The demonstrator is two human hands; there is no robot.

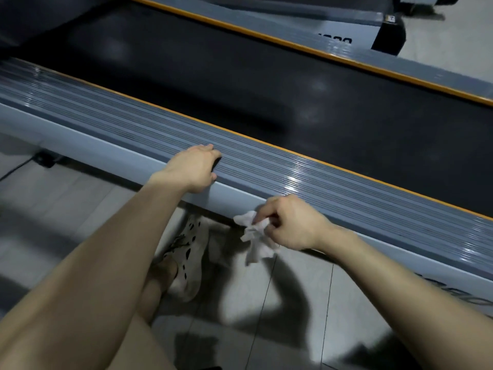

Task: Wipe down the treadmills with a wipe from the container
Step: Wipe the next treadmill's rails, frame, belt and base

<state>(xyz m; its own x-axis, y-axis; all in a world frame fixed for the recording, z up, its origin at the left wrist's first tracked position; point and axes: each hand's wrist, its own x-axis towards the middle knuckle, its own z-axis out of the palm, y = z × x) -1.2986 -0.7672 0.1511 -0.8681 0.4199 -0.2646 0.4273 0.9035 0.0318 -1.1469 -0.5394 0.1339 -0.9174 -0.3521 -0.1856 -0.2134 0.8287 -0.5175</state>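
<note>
A treadmill runs diagonally across the view, with a ribbed grey side rail [306, 180] edged in orange and a black belt [266, 97] beyond it. My left hand [196, 168] rests on the near edge of the rail, fingers curled down onto the ribbed top. My right hand [289, 222] pinches a crumpled white wipe [254, 237], which hangs just below the rail's pale grey outer side, over the floor.
A second treadmill's grey rail [333, 30] lies beyond the belt at the top. Grey tiled floor [306, 303] is below the rail. My foot in a pale perforated shoe [188, 259] stands by the treadmill base. A black cable plug [44, 158] sits at left.
</note>
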